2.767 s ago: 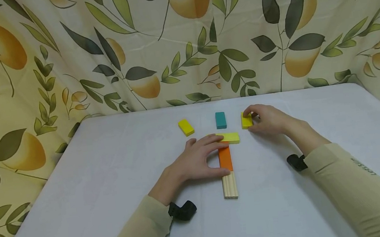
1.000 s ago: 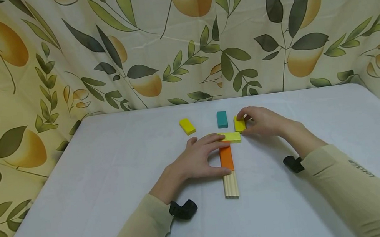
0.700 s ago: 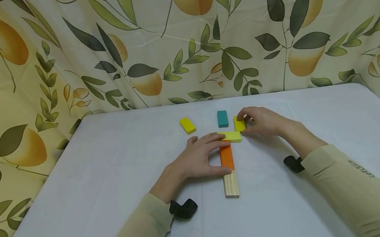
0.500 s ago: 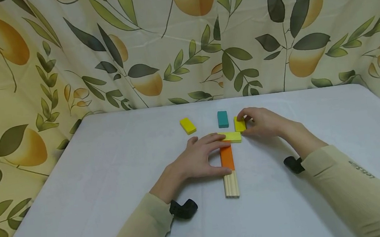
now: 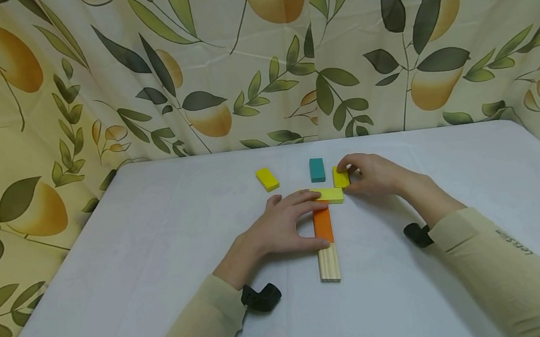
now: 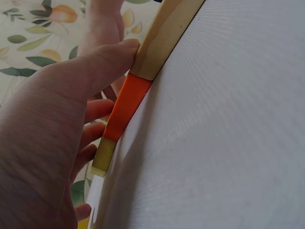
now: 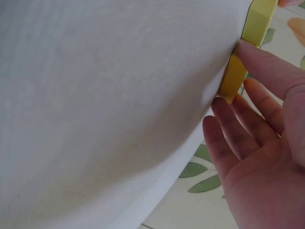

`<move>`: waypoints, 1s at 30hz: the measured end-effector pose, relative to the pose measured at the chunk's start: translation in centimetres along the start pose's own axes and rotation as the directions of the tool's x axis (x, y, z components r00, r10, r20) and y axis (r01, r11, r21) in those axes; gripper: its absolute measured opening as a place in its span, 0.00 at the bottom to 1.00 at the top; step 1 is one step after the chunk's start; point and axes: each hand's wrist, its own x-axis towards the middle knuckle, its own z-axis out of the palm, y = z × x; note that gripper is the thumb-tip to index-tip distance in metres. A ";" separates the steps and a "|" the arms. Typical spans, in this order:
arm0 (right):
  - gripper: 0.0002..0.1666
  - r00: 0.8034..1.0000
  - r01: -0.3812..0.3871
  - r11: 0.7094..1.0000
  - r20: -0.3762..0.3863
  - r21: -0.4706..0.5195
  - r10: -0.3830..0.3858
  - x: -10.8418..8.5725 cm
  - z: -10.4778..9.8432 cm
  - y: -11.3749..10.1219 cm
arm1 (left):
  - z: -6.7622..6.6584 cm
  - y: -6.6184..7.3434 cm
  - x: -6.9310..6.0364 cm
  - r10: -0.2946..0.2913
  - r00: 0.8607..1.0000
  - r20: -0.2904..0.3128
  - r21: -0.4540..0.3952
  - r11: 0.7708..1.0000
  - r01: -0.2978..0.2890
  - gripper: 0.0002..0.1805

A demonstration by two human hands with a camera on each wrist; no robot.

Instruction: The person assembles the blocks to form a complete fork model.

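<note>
A plain wood block (image 5: pixel 329 264), an orange block (image 5: pixel 323 226) and a crosswise light-yellow block (image 5: pixel 331 195) form a T in the head view. The left hand (image 5: pixel 276 228) lies over it with extended fingers, touching the light-yellow block and the orange one; its thumb is at the joint with the wood block. The right hand (image 5: pixel 381 173) pinches a small yellow block (image 5: pixel 340 176) standing against the right end of the light-yellow block. In the right wrist view, the right thumb is where the yellow block (image 7: pixel 233 76) meets the light-yellow block (image 7: pixel 258 21).
Behind the T, a teal block (image 5: pixel 317 170) lies near the middle, and another yellow block (image 5: pixel 267 180) lies tilted at the left. A white cloth (image 5: pixel 159 246) covers the table, with a patterned curtain (image 5: pixel 265 119) behind it.
Since the oldest frame, the right hand has brought the small yellow block left and slightly nearer, up to the light-yellow block's right end. The left hand has kept its place on the blocks.
</note>
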 end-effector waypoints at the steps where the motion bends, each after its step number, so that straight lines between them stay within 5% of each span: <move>1: 0.27 1.000 0.001 1.000 0.000 0.000 -0.001 0.0 0.0 0.0 | 0.0 0.0 0.0 0.000 1.000 0.000 0.001 1.000 0.000 0.40; 30: 0.29 1.000 0.007 1.000 0.009 -0.004 -0.007 -0.3 -0.6 0.0 | 0.0 0.0 0.0 -0.006 1.000 0.007 0.001 1.000 0.006 0.40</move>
